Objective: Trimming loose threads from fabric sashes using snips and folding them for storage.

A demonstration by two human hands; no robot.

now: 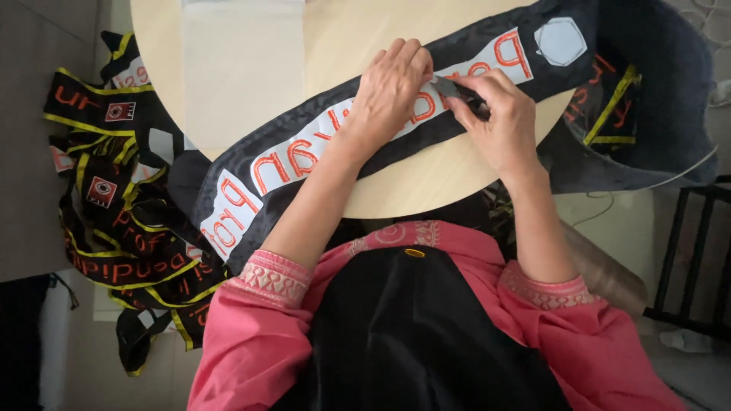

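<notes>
Nearest, below both hands: pink sleeves (259,304) with patterned cuffs, and a black cloth (411,335) over the chest.

Then the hands, close together but not touching. Left hand (390,87) flat, palm down, fingers stretched, pressing on a black sash (457,125) with a white strip and orange letters. Right hand (495,114) just beside it, fingers pinched around a small dark tool (461,90); tip of the tool at the white strip, near the left fingertips. Kind of tool not clear, too small to tell.

Under both hands: the sash lying diagonal across a round light wooden table (426,183), from low on the left side up past the right hand. Beyond the right hand, on the same sash, a white hexagon patch (560,41).

Further beyond the left hand: a white sheet (244,68) on the table.

Far left of the left hand, down on the floor: a heap of black sashes (114,190) with yellow edges and orange letters. Far right of the right hand: a dark chair frame (697,259).
</notes>
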